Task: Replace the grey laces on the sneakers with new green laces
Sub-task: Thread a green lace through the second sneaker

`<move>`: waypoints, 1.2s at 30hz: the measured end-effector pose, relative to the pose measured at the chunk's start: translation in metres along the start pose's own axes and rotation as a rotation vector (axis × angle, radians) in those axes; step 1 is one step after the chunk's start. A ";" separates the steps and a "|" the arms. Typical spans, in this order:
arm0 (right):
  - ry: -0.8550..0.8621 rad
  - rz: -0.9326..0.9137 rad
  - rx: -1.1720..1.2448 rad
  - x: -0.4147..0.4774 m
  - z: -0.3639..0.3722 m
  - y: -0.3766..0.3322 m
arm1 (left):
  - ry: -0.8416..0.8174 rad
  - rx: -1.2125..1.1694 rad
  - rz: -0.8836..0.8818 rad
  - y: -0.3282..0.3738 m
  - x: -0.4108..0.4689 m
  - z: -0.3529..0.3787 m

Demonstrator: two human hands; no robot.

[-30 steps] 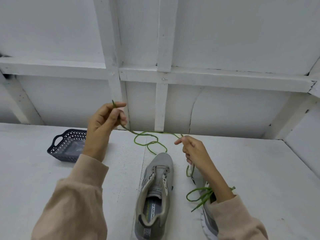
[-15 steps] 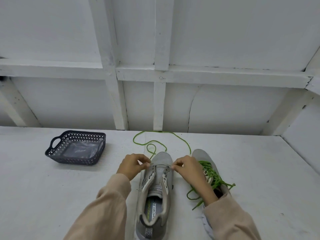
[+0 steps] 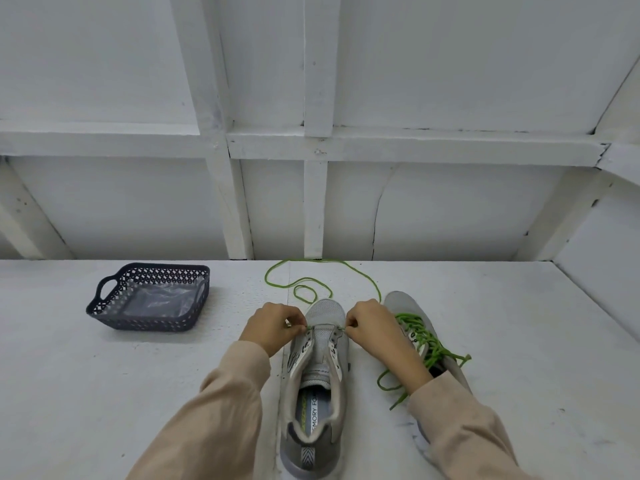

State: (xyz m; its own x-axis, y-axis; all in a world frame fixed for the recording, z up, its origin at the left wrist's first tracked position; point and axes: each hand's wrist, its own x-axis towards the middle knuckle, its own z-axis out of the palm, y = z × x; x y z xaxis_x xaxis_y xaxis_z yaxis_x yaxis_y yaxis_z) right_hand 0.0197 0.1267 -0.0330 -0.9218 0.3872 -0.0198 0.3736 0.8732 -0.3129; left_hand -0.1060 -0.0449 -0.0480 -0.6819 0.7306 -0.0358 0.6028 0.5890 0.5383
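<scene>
Two grey sneakers side by side on the white table [image 3: 104, 410], toes toward twelve o'clock. At centre, the unlaced sneaker [image 3: 317, 386], tongue bare, insole print showing. Just at its three o'clock, the laced sneaker [image 3: 401, 303], already threaded with a second green lace [image 3: 420, 336], loose ends trailing toward five o'clock, heel hidden under the right forearm. Left hand [image 3: 273, 327] at the nine o'clock side of the unlaced sneaker's front eyelets, fingers curled, thumb and forefinger pinching the new green lace [image 3: 362, 276]. Right hand [image 3: 372, 329] at the three o'clock side, likewise curled and pinching the same lace. Between the two hands, a short taut stretch of it across the foremost eyelet row. Beyond the toe, at twelve o'clock, the rest of that lace in loose loops on the table, reaching the foot of the white panelled wall [image 3: 450, 220]. Well apart at ten o'clock, a dark openwork basket [image 3: 114, 317] with handles, a clear plastic bag [image 3: 156, 301] inside. Beige sleeves [image 3: 221, 410] on both arms, entering from six o'clock.
</scene>
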 end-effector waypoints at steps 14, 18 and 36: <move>0.012 -0.004 -0.037 0.002 0.001 -0.005 | 0.026 0.103 0.033 -0.003 0.003 0.000; 0.003 -0.027 -0.029 0.002 -0.001 -0.007 | 0.021 0.128 0.049 0.001 0.005 0.001; -0.070 0.051 0.129 0.007 0.000 -0.005 | 0.010 0.167 0.052 0.010 0.006 0.003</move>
State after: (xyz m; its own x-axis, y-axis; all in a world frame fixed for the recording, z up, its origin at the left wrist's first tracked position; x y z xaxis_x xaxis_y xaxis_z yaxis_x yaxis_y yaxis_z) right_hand 0.0112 0.1250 -0.0312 -0.9088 0.4042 -0.1036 0.4075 0.8061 -0.4292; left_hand -0.1028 -0.0329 -0.0453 -0.6516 0.7585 -0.0026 0.6972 0.6003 0.3920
